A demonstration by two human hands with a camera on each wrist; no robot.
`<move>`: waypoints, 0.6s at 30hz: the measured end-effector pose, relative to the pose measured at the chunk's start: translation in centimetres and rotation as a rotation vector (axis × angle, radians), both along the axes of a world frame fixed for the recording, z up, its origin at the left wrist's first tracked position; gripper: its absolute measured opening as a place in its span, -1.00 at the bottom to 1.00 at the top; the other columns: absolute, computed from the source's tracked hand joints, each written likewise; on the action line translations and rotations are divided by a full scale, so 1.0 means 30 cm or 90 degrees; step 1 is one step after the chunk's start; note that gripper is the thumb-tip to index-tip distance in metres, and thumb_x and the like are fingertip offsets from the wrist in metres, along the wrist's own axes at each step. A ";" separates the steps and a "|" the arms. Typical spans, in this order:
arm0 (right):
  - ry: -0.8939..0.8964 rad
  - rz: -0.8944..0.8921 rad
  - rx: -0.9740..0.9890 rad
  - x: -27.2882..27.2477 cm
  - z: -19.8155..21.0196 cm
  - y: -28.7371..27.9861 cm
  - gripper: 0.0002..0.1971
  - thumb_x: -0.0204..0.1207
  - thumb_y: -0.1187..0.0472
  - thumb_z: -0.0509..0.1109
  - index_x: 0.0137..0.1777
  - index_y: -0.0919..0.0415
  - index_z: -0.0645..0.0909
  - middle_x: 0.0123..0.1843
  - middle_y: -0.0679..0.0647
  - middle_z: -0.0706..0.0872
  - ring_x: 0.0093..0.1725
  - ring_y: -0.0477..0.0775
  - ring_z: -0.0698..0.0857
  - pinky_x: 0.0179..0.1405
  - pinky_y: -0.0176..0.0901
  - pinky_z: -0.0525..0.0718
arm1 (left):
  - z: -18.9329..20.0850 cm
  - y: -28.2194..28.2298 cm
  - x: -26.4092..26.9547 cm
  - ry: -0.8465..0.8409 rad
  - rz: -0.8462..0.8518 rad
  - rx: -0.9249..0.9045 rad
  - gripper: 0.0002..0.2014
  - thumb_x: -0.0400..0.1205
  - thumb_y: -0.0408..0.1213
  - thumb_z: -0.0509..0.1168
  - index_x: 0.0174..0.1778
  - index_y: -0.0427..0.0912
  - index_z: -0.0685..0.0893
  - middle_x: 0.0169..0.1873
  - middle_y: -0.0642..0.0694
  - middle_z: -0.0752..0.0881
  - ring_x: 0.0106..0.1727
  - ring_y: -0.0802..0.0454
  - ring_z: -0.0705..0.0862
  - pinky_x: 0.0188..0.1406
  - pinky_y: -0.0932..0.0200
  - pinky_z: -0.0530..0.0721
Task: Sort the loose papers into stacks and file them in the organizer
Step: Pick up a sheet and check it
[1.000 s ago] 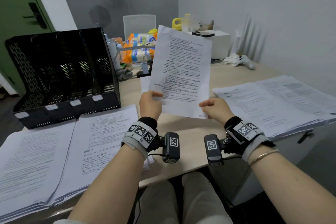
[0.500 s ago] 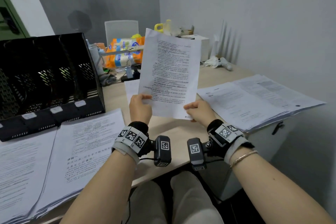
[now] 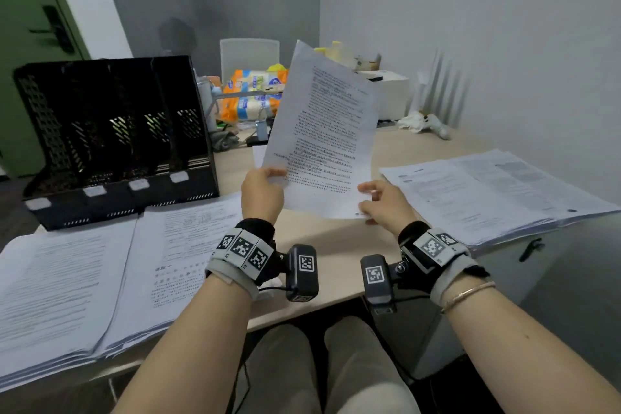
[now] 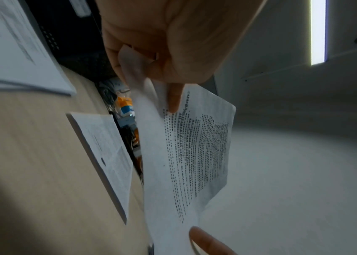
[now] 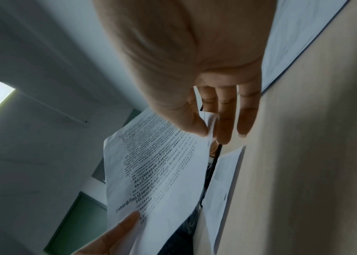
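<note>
The left hand and right hand each pinch a bottom corner of one printed sheet held upright above the worktop, with the organizer at ten o'clock. The right grip looks light, so the limp sheet could flop or slip free.

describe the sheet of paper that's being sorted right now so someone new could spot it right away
Start at the black file organizer at the desk's back left, then look right to mid-desk. There the left hand and right hand pinch the bottom corners of one printed sheet. It alone stands raised in the air; the other papers lie flat.
</note>
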State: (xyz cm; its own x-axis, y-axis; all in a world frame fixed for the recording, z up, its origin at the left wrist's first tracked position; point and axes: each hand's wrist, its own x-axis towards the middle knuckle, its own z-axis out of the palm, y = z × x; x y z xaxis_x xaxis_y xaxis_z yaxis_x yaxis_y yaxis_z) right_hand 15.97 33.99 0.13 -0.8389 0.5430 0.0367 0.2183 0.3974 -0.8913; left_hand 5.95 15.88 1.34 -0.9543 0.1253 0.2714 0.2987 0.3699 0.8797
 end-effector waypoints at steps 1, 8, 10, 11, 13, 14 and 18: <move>0.011 0.002 0.013 -0.013 0.006 -0.020 -0.54 0.44 0.46 0.30 0.34 0.19 0.54 -0.28 -0.01 0.39 -0.25 0.05 0.54 -0.03 0.06 0.71 | 0.009 -0.031 0.000 0.001 0.009 0.011 -0.54 0.46 -0.67 0.11 0.03 -0.12 0.74 0.15 -0.19 0.69 0.02 -0.13 0.68 0.04 -0.05 0.71; 0.079 0.082 0.096 -0.120 0.065 -0.222 -0.48 0.46 0.41 0.32 0.43 0.10 0.46 -0.26 0.01 0.47 -0.13 0.09 0.57 -0.05 -0.05 0.63 | 0.036 -0.279 0.001 0.009 0.109 0.027 -0.53 0.44 -0.68 0.07 0.07 -0.18 0.70 0.20 -0.18 0.65 0.24 -0.14 0.61 0.28 -0.06 0.59; 0.094 0.114 0.116 -0.153 0.072 -0.290 -0.52 0.48 0.39 0.33 0.41 0.12 0.49 -0.27 -0.04 0.46 -0.12 0.05 0.54 -0.10 -0.21 0.50 | 0.034 -0.361 0.004 0.012 0.146 0.010 -0.52 0.45 -0.68 0.03 0.13 -0.25 0.68 0.24 -0.18 0.61 0.30 -0.10 0.55 0.33 0.06 0.51; 0.098 0.126 0.130 -0.162 0.076 -0.317 -0.54 0.49 0.38 0.34 0.40 0.11 0.50 -0.26 -0.06 0.46 -0.10 0.03 0.53 -0.10 -0.26 0.45 | 0.034 -0.392 0.006 0.020 0.161 0.001 -0.52 0.46 -0.67 0.02 0.16 -0.26 0.67 0.26 -0.18 0.59 0.33 -0.09 0.53 0.35 0.11 0.48; 0.098 0.158 0.153 -0.185 0.081 -0.387 -0.59 0.51 0.35 0.34 0.36 0.11 0.54 -0.25 -0.04 0.49 -0.10 0.01 0.53 -0.12 -0.34 0.39 | 0.029 -0.470 0.007 0.033 0.204 -0.025 -0.53 0.48 -0.64 0.03 0.21 -0.28 0.65 0.28 -0.18 0.56 0.34 -0.09 0.52 0.32 0.14 0.43; 0.098 0.174 0.161 -0.194 0.081 -0.420 -0.62 0.51 0.35 0.34 0.32 0.13 0.57 -0.23 -0.01 0.52 -0.10 0.01 0.54 -0.13 -0.35 0.39 | 0.022 -0.507 0.006 0.035 0.225 -0.041 -0.53 0.50 -0.63 0.03 0.24 -0.28 0.64 0.30 -0.19 0.55 0.34 -0.10 0.51 0.29 0.14 0.41; 0.095 0.230 0.160 -0.225 0.076 -0.541 -0.69 0.50 0.32 0.38 0.25 0.17 0.61 -0.23 0.01 0.55 -0.12 0.01 0.57 -0.04 -0.24 0.50 | -0.002 -0.641 0.017 0.035 0.284 -0.079 -0.57 0.54 -0.60 0.03 0.25 -0.30 0.62 0.31 -0.22 0.52 0.32 -0.15 0.52 0.31 0.04 0.43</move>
State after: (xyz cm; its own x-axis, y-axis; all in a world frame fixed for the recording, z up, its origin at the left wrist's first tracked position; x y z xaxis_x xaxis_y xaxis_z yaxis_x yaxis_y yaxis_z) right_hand 9.21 17.75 2.40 -0.9484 0.1751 0.2645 -0.0979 0.6315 -0.7692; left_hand 6.46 -3.35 1.29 -0.9070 -0.2592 0.3320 0.1313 0.5749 0.8076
